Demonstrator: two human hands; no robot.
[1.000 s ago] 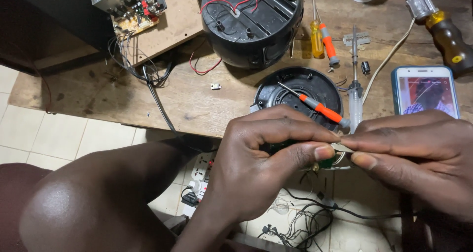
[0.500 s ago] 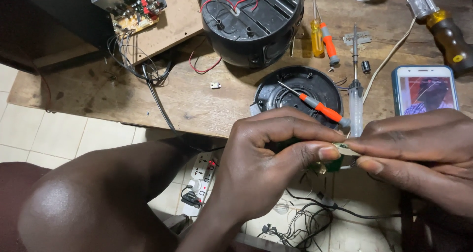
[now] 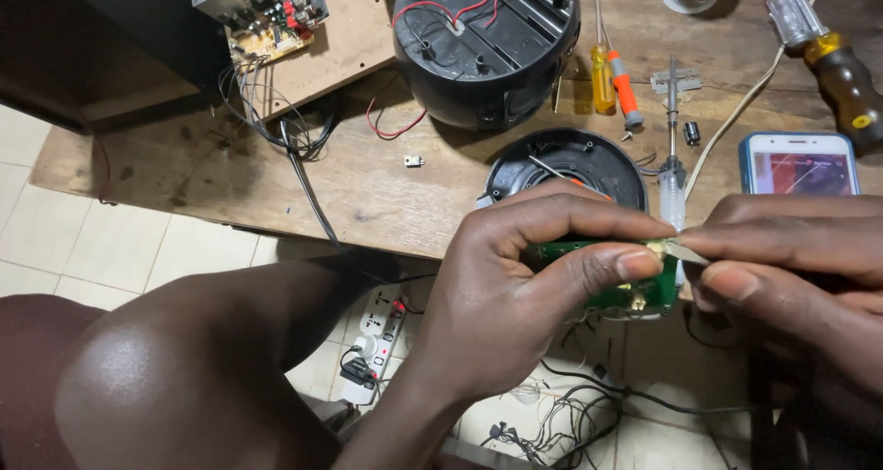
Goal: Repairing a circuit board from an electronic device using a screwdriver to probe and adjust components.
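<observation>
- A green board (image 3: 635, 291) is pinched in the left hand (image 3: 515, 295), as before.
- A thin metal tip (image 3: 685, 252), pinched by the right hand (image 3: 791, 268) at 3 o'clock, now touches the board's top edge; work there continues.

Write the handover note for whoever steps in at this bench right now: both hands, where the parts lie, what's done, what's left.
Left hand: pinches a small green circuit board between thumb and fingers, held in front of the bench edge.
Right hand: holds a thin metal blade, its tip on the board's top edge.
On the wooden bench: opened black round housing with red wires, its round black cover lying apart, screwdrivers, a phone, another circuit board at far left.
Done: housing opened, small board out.
Left: work on the board is under way; housing not yet closed.
</observation>
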